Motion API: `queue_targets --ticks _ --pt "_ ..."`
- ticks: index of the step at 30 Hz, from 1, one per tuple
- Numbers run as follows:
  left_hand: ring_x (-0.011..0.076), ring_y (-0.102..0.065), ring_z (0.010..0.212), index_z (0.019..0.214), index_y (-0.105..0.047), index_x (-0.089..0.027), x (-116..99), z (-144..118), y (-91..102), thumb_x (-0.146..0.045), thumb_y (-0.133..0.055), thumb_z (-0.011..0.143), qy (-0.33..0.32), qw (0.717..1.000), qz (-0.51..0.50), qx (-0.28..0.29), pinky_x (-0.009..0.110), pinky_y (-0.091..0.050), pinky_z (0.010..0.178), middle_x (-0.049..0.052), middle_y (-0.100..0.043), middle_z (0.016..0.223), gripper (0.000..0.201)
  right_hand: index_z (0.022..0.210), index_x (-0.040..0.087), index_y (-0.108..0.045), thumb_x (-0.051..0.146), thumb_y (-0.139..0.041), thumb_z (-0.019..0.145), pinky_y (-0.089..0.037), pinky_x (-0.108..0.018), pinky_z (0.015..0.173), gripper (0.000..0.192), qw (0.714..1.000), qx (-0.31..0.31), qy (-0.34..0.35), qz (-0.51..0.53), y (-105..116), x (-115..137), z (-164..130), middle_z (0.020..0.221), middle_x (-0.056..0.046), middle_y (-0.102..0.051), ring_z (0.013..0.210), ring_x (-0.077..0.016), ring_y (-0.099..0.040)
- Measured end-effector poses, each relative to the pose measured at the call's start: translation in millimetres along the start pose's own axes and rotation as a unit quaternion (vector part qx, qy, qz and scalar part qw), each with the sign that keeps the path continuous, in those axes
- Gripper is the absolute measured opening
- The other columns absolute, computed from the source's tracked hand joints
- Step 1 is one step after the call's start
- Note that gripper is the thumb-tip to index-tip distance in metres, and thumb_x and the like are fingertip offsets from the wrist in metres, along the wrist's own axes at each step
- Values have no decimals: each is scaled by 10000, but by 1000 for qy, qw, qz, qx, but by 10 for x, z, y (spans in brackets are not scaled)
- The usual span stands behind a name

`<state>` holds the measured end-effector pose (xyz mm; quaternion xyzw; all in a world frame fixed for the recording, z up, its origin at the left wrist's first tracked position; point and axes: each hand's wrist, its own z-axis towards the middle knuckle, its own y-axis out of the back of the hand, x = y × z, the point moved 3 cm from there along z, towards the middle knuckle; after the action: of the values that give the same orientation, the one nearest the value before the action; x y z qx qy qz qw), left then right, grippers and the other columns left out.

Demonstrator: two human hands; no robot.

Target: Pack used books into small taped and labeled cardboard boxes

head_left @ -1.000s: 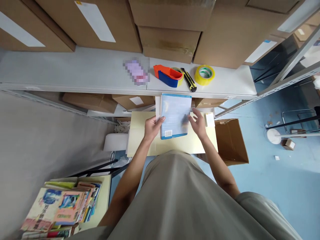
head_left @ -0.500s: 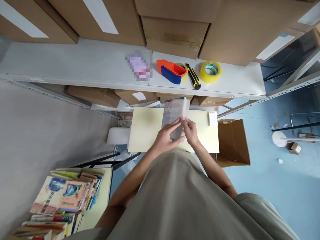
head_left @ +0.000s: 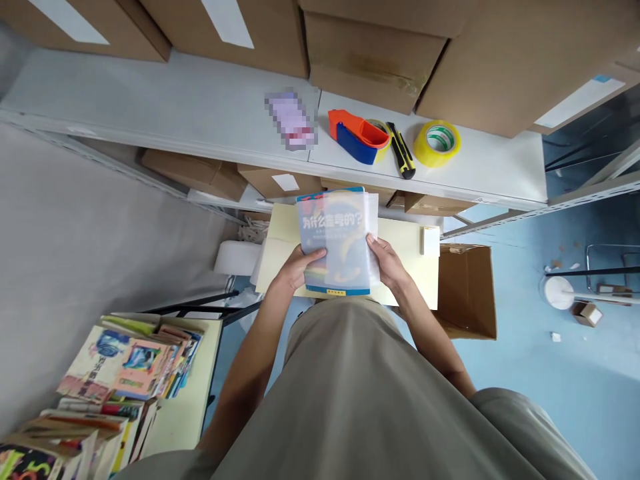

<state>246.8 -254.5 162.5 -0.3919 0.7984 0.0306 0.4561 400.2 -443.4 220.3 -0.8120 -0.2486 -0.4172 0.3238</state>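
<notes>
Between my two hands is a blue book (head_left: pixel 345 233), its cover facing up under a translucent sheet or sleeve that sticks out past the right edge. My left hand (head_left: pixel 299 265) grips the book's lower left side, thumb on the cover and fingers underneath. On the other side, my right hand (head_left: pixel 387 260) pinches the right edge, where the translucent layer overhangs, with its thumb on top. Below the book lies a pale yellow tabletop (head_left: pixel 277 233).
A grey shelf (head_left: pixel 200 120) ahead carries a tape dispenser (head_left: pixel 357 137), a box cutter (head_left: pixel 401 150), a tape roll (head_left: pixel 437 143), a blurred-out item and large cartons (head_left: pixel 370 60). Small white box (head_left: pixel 430 240) at right, open carton (head_left: pixel 465 293) beyond; stacked books (head_left: pixel 135 367) lower left.
The book has turned its full cover upward and sits slightly further left. My left hand has moved from across the cover to its left edge; my right hand stays at the right edge.
</notes>
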Motion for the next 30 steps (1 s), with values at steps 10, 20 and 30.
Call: queue_targets --ticks 10,20,30 --pt "356 -868 924 1041 -851 -158 45 -80 226 -470 -1123 435 -16 993 -30 -112 454 -762 742 112 -896 1067 733 1410 316 -687 820 -867 885 -681 -415 974 749 975 -122 134 -130 -55 -28 229 1333 -91 -799 1213 -299 -769" --pt "397 -867 1067 1096 -836 -157 157 -61 501 -466 -1147 457 18 994 -29 -102 533 -790 854 109 -888 1126 775 1184 280 -685 778 -926 816 -637 -354 811 665 965 -160 61 -197 -218 -437 520 1068 -61 -800 1000 -257 -759" --pt "402 -832 1119 1175 -792 -181 478 730 1702 -426 -1069 584 11 988 81 -129 534 -734 933 111 -861 1128 697 986 244 -692 601 -1074 568 -621 -363 810 670 973 -167 -115 -109 -689 -1523 1510 923 -50 -823 873 -234 -762"
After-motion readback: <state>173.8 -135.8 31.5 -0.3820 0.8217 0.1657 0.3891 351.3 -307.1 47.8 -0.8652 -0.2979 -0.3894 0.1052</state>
